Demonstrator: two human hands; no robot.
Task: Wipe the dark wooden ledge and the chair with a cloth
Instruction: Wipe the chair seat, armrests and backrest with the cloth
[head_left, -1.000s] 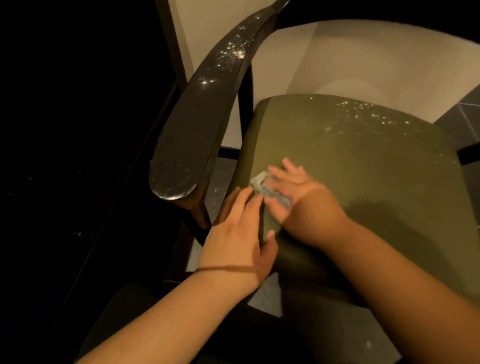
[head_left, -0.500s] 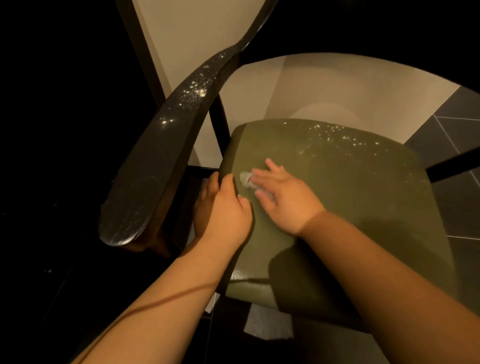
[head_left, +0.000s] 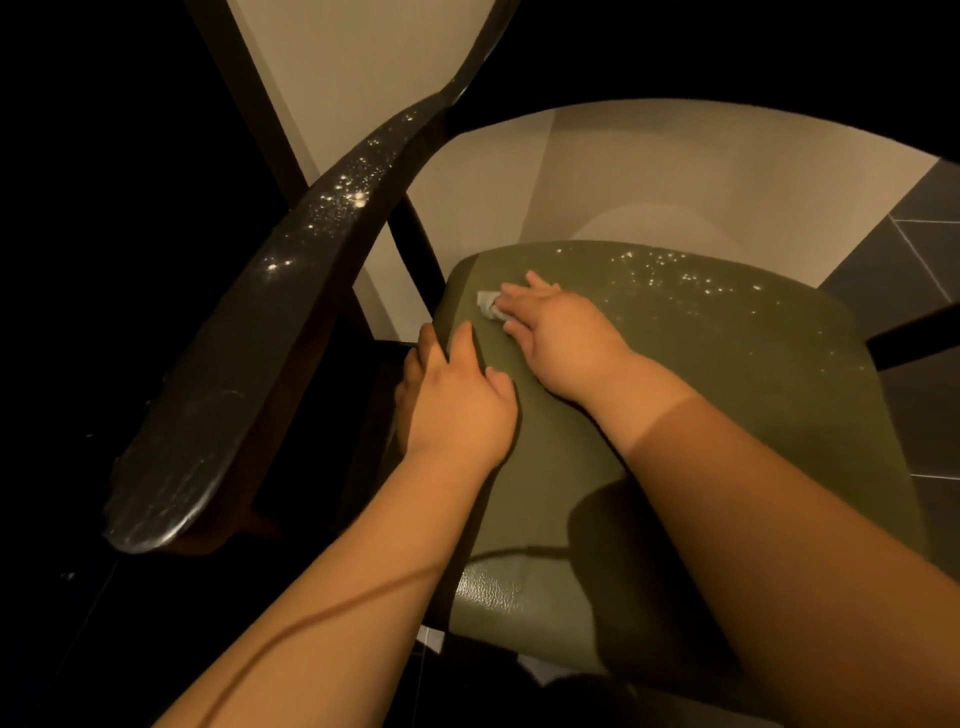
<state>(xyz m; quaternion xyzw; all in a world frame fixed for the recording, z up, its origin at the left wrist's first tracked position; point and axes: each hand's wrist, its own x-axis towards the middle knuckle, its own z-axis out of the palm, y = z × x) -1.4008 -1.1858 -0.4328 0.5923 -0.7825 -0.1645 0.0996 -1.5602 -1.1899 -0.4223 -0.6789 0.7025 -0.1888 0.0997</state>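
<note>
At centre frame, your right hand (head_left: 561, 343) presses a small pale cloth (head_left: 487, 302) flat-fingered onto the upper-left corner of the green seat (head_left: 727, 384), while your left hand (head_left: 457, 410) hooks its fingers over the seat's left edge. The wiping looks barely begun: white specks (head_left: 670, 265) dot the seat's far side and the dark armrest (head_left: 249, 364) at upper left. The wooden ledge cannot be made out in the darkness.

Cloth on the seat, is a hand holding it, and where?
Not gripped: the right hand presses the cloth flat on the chair seat, fingers straight; one end shows.
</note>
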